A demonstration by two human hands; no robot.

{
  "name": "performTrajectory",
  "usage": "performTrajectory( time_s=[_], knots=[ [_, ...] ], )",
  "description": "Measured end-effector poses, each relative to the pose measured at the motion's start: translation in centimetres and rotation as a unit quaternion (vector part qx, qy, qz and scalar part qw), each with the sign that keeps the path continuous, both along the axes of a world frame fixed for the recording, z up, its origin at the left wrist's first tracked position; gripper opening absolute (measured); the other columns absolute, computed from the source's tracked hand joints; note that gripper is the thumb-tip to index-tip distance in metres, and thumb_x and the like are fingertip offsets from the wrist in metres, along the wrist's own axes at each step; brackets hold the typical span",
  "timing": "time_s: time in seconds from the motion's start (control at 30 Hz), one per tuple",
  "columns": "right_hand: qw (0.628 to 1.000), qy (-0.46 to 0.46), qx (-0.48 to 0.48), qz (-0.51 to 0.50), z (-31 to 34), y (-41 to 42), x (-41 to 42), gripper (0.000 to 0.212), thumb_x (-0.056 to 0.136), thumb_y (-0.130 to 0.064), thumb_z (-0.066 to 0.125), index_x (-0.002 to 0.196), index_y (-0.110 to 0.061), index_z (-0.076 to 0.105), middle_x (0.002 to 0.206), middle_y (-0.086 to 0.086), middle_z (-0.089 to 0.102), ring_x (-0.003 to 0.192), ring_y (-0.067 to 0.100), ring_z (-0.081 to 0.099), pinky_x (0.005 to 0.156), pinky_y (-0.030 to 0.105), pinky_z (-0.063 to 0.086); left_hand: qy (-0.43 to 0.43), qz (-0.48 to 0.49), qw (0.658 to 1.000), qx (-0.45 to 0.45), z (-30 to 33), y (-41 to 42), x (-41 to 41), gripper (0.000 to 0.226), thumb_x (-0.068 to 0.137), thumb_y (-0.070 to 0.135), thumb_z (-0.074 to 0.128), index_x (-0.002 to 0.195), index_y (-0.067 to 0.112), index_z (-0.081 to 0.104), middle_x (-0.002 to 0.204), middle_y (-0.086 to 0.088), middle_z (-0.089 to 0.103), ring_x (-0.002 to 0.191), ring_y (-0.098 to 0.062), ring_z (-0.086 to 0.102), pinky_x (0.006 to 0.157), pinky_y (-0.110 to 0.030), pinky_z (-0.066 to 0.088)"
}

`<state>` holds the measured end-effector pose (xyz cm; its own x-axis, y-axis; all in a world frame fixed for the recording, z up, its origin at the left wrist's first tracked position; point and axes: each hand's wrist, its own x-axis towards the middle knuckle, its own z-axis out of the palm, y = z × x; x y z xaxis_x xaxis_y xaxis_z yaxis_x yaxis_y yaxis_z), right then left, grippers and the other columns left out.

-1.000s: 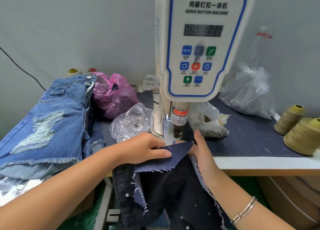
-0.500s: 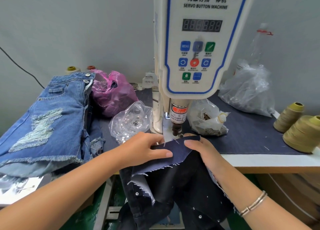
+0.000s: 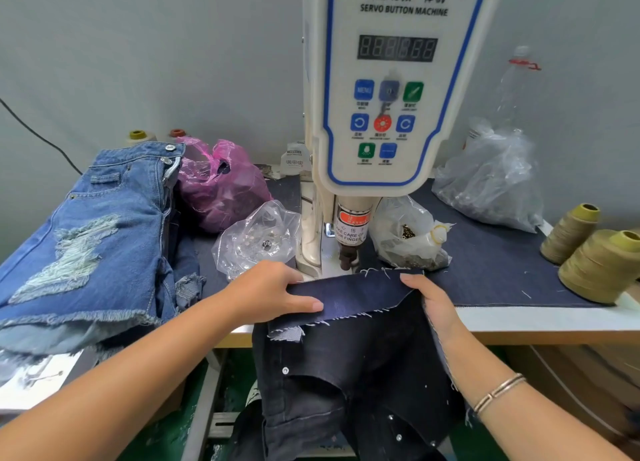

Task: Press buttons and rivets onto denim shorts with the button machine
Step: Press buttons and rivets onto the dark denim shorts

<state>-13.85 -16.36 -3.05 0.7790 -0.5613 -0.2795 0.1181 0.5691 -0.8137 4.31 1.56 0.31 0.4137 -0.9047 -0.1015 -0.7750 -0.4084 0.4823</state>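
The white servo button machine (image 3: 391,89) stands at the table's middle, its punch (image 3: 348,256) pointing down just behind the cloth. Dark denim shorts (image 3: 346,374) with small silver rivets hang over the table's front edge. Their top flap (image 3: 356,294) is folded up and stretched flat on the table in front of the punch. My left hand (image 3: 273,294) pinches the flap's left end, thumb on top. At the flap's right end my right hand (image 3: 433,301) grips it, thumb over the edge and fingers hidden beneath.
A stack of light blue ripped shorts (image 3: 97,238) lies at the left. A pink bag (image 3: 221,183) and a clear bag of buttons (image 3: 256,238) sit left of the machine, a bag of rivets (image 3: 408,238) and a large clear bag (image 3: 491,183) right. Thread cones (image 3: 602,266) stand far right.
My right hand slid to the right along the flap and my left hand stayed, so the flap went from bunched and angled to spread wide and flat before the punch.
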Motion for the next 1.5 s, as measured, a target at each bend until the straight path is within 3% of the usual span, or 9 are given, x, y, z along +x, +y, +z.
performTrajectory(
  time_s=[0.1,0.27,0.47,0.57,0.67,0.93,1.07,1.23,1.5],
  knots=[
    [0.999,-0.009,0.03,-0.016,-0.9,-0.1,-0.2,0.025,0.07,-0.017,0.056,0.067,-0.005,0.077,0.075,0.01,0.073,0.066,0.02,0.071,0.057,0.023,0.056,0.045,-0.022,0.999,0.01,-0.1,0.6,0.8,0.037,0.08,0.046,0.072,0.062,0.021,0.053,0.057,0.011,0.04,0.056,-0.008,0.034,0.055,-0.024,0.027],
    [0.998,-0.024,0.023,-0.053,-1.2,-0.6,0.1,0.031,0.083,-0.012,0.053,0.064,-0.009,0.077,0.072,0.008,0.073,0.063,0.017,0.07,0.055,0.02,0.055,0.117,-0.035,0.992,0.042,-0.3,1.1,1.6,0.02,0.08,0.042,0.074,0.069,0.032,0.061,0.06,0.014,0.044,0.058,-0.005,0.039,0.059,-0.021,0.03],
    [0.995,-0.082,0.02,-0.061,-0.4,-1.0,0.5,0.038,0.087,-0.008,0.046,0.067,-0.009,0.078,0.076,0.006,0.074,0.069,0.015,0.071,0.059,0.021,0.056,0.04,-0.012,0.999,0.017,-0.6,1.2,1.6,0.019,0.079,0.035,0.076,0.083,0.032,0.058,0.07,0.013,0.051,0.061,0.004,0.047,0.059,-0.013,0.034],
    [0.989,-0.126,0.048,-0.066,0.0,-1.5,0.6,0.025,0.074,-0.018,0.056,0.08,-0.01,0.079,0.088,0.008,0.075,0.08,0.02,0.072,0.067,0.028,0.058,0.167,0.023,0.977,-0.128,-0.5,1.3,1.7,0.017,0.082,0.019,0.075,0.082,0.024,0.059,0.065,0.012,0.053,0.057,0.0,0.045,0.06,-0.014,0.036],
    [0.986,-0.121,0.085,-0.078,-0.6,-1.9,0.0,0.026,0.072,-0.023,0.058,0.077,-0.009,0.079,0.083,0.008,0.074,0.075,0.021,0.072,0.064,0.03,0.058,0.286,0.008,0.953,-0.105,-0.3,1.8,1.8,0.015,0.085,0.018,0.072,0.083,0.016,0.057,0.051,0.012,0.046,0.047,-0.004,0.035,0.049,-0.012,0.029],
    [0.985,-0.1,0.1,-0.104,-1.6,-1.6,-0.4,0.026,0.072,-0.022,0.055,0.067,-0.01,0.078,0.072,0.008,0.073,0.064,0.019,0.071,0.057,0.027,0.057,0.133,0.001,0.991,-0.017,-0.5,1.7,0.8,0.028,0.082,0.034,0.075,0.103,0.031,0.057,0.05,0.016,0.045,0.048,-0.003,0.037,0.05,-0.015,0.029],
    [0.983,-0.094,0.111,-0.112,-1.7,-1.8,-0.2,0.034,0.084,-0.02,0.05,0.066,-0.009,0.078,0.072,0.008,0.072,0.064,0.019,0.071,0.056,0.027,0.057,-0.006,-0.035,0.998,-0.052,0.0,1.0,-0.3,0.032,0.081,0.042,0.073,0.11,0.033,0.062,0.085,0.015,0.05,0.079,0.002,0.047,0.073,-0.012,0.036],
    [0.984,-0.103,0.09,-0.111,-1.5,-1.5,-0.1,0.024,0.07,-0.023,0.059,0.07,-0.009,0.078,0.076,0.008,0.073,0.069,0.019,0.071,0.061,0.027,0.057,0.103,-0.041,0.991,-0.075,-0.3,-0.1,-1.2,0.002,0.091,0.03,0.064,0.093,0.031,0.065,0.082,0.017,0.06,0.073,0.001,0.05,0.073,-0.014,0.039],
    [0.994,-0.098,-0.032,0.029,0.0,-2.2,-1.0,0.026,0.073,-0.02,0.057,0.083,-0.01,0.079,0.09,0.01,0.074,0.084,0.022,0.071,0.071,0.029,0.058,0.259,-0.056,0.964,-0.001,0.5,1.5,1.6,0.017,0.097,0.024,0.057,0.08,0.02,0.058,0.072,0.011,0.05,0.067,-0.004,0.042,0.066,-0.019,0.033]
  ],
)
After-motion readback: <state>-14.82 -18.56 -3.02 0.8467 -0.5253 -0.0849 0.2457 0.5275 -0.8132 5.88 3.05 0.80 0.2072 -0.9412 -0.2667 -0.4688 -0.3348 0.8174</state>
